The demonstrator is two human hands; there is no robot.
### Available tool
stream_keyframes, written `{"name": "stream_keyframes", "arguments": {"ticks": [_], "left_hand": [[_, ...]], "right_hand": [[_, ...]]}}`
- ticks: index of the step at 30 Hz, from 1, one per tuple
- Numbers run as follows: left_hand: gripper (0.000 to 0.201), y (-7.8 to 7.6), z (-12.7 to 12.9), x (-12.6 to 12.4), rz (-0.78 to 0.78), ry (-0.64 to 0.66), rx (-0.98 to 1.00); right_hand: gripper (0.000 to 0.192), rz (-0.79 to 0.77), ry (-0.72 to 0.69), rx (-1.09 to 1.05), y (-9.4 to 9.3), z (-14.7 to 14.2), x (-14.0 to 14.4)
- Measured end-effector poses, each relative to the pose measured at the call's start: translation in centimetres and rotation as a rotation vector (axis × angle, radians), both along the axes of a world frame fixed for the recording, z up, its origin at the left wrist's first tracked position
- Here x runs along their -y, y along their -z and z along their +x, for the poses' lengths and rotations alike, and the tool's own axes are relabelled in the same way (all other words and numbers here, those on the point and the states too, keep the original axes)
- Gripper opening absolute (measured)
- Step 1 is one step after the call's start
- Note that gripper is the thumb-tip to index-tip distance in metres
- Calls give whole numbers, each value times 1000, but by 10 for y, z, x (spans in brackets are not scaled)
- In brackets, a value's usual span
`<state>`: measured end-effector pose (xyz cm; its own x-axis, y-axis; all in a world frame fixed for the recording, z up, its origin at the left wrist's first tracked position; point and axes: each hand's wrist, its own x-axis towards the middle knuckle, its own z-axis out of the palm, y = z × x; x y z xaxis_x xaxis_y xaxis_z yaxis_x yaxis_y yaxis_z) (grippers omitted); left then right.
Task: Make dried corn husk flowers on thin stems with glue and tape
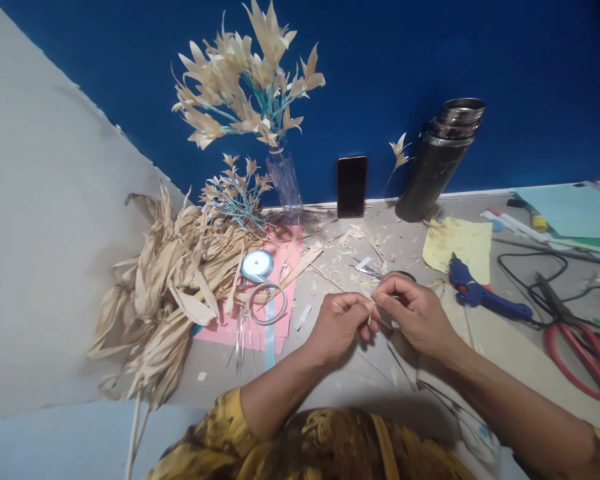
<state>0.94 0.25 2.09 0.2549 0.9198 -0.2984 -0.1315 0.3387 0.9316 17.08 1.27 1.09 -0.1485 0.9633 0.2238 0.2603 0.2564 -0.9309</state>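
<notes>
In front of my chest my left hand (pixel 344 321) and my right hand (pixel 411 311) meet, fingertips touching. Both are closed in a pinch on a thin pale strip (pixel 370 319), which looks like dried corn husk; most of it is hidden by the fingers. Just beyond my right hand lie small scissors (pixel 369 269), their handles partly covered by it. Husk scraps (pixel 353 235) are scattered on the table around them. Left of my left hand are a roll of light blue ribbon (pixel 257 265) and a grey ring-shaped roll (pixel 268 304) on pink paper (pixel 291 267).
A heap of dried corn husks (pixel 180 267) fills the left side. Husk flowers (pixel 245 87) stand in a clear bottle (pixel 285 177) by the wall, near a phone (pixel 351 187) and a flask (pixel 437 163). At right are a blue glue gun (pixel 485 293) and red-handled scissors (pixel 573 340).
</notes>
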Motion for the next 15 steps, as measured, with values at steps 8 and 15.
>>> {"name": "stream_keyframes", "arguments": {"ticks": [8,15], "left_hand": [[39,10,-5,-3,-45,-30,192],[39,11,-4,-5,-157,-15,345]], "right_hand": [[24,33,84,-60,-4,6,-4],[22,143,61,25,-3,3,-1]]}}
